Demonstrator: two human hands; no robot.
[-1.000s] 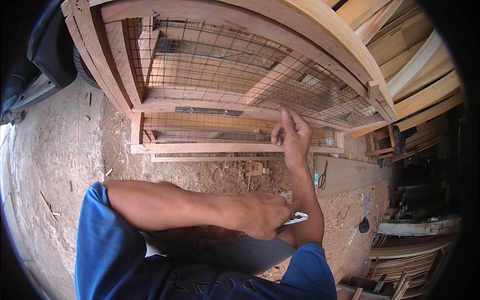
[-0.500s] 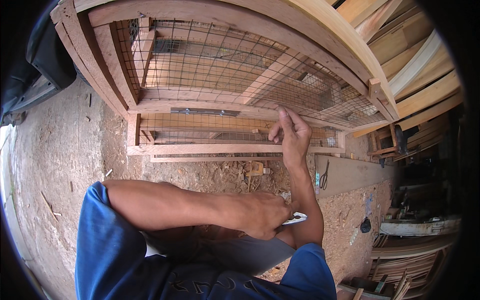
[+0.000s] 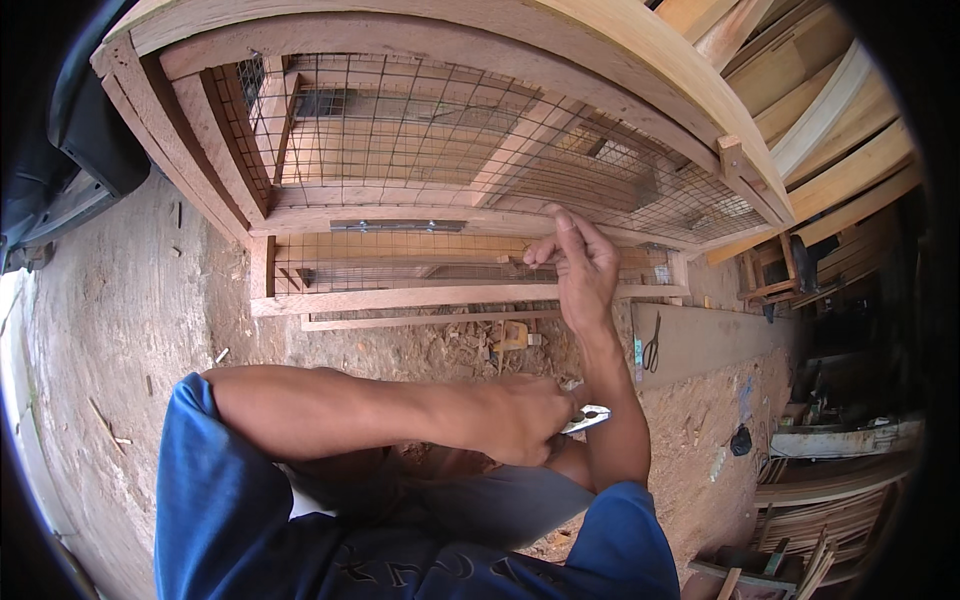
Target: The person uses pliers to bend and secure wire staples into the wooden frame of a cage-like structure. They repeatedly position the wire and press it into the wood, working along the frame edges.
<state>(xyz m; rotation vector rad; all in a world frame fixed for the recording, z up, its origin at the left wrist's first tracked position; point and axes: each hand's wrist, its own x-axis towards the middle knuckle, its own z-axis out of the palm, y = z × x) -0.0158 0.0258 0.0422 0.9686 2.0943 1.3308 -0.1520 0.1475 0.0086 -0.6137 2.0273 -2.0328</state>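
- The left hand [image 3: 515,420] is closing its fingers around pliers [image 3: 588,419], the handles mostly hidden in the grip.
- The pliers are lying in front of the right forearm [image 3: 608,400]; their head is pointing right and slightly up, their long axis running the same way.
- The right hand [image 3: 585,255] is reaching up to the lower rail [image 3: 310,217] of a mesh panel, fingers curling, thumb and forefinger coming close together; whether they are gripping anything cannot be told.
- The wooden cage [image 3: 400,37] is standing ahead of the person, its long axis running left to right.
- A dark metal strip [image 3: 398,226] is lying along that rail, left of the right hand.
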